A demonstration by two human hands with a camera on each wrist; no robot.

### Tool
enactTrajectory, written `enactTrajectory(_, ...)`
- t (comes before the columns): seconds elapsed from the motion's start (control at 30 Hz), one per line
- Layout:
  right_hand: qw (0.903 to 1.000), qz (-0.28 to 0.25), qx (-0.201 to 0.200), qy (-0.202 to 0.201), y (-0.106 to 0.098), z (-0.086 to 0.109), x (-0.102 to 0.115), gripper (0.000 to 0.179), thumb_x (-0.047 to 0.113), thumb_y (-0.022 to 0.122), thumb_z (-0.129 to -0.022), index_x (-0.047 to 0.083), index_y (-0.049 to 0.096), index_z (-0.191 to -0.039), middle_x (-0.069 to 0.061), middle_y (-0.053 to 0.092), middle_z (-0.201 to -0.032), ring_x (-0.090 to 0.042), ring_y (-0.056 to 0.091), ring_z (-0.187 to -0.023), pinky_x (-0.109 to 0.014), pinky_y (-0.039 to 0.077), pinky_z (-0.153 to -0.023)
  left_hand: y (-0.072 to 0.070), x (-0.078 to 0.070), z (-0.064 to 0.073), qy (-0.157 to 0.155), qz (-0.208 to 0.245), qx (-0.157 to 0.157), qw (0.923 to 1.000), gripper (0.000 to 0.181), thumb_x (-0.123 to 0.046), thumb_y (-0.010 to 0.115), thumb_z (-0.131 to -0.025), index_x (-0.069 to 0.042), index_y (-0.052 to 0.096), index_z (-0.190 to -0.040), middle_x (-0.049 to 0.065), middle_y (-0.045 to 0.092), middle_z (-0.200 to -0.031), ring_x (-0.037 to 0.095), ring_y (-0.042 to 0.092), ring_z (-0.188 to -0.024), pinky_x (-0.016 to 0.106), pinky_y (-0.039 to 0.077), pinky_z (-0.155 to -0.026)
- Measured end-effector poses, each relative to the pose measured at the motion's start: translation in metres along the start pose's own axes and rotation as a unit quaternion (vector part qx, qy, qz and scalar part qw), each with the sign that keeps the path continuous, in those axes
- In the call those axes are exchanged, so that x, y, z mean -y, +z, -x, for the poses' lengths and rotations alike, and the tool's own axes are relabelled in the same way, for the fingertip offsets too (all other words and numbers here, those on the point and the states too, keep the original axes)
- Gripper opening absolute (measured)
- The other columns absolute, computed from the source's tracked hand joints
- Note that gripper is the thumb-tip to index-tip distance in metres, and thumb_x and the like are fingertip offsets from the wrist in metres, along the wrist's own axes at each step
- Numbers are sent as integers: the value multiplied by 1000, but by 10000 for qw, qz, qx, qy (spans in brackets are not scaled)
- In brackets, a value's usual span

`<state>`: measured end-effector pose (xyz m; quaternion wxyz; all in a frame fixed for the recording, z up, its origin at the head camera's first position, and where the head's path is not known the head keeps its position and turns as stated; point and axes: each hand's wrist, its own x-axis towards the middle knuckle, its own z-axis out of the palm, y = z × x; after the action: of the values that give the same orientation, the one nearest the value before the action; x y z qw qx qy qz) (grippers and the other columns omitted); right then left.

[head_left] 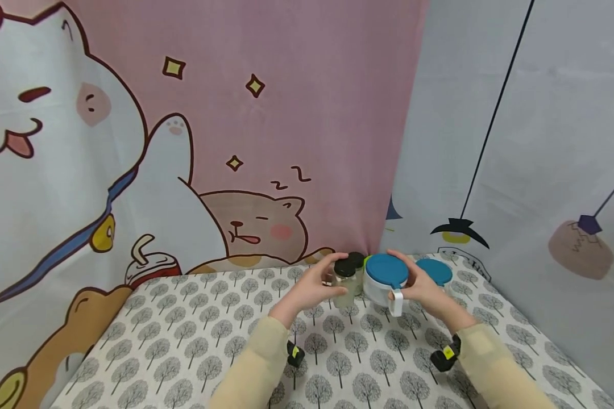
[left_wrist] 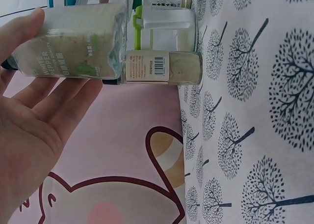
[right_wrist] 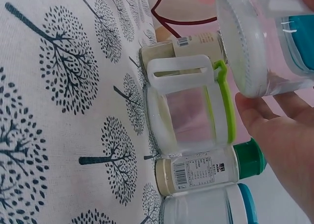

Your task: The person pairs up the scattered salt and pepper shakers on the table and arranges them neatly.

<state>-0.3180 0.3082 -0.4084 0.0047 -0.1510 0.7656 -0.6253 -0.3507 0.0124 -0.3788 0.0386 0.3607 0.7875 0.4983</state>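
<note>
Evidently the left hand (head_left: pixel 313 288) is curled round the pepper jar (head_left: pixel 344 292) and the right hand (head_left: pixel 423 288) round the blue-lidded mug (head_left: pixel 386 270), both raised above the cloth's (head_left: pixel 220 346) far right part, a green-rimmed mug (right_wrist: pixel 189 116) standing beyond them.

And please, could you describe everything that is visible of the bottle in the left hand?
The clear bottle has a black cap, pale contents and print reading WHITE PEPPER; whether it is glass or plastic, I cannot tell. It is roughly upright, raised above the tree-patterned tablecloth. The left hand grips it.
</note>
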Motion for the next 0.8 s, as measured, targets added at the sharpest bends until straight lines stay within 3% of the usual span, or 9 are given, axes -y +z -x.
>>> enactTrajectory(0.33, 10000, 66, 55, -45, 3, -4, -1, 96, 8, 78, -81, 22, 20, -155, -31, 24, -149, -50, 45, -122, -47, 52, -81, -1, 3, 3, -114, 222, -13, 9997, 79, -20, 78, -84, -46, 36, -145, -3, 61, -107, 14, 60, -98, 32, 52, -75)
enactTrajectory(0.8, 9996, -20, 282, -16, 6, -8, 3, 97, 6, 76, -81, 21, 16, -156, -32, 29, -146, -43, 53, -115, -47, 52, -80, -7, 3, 2, -28, 66, -49, 10000, 74, -15, 79, -83, -37, 43, -143, -3, 61, -106, 14, 59, -100, 30, 50, -84)
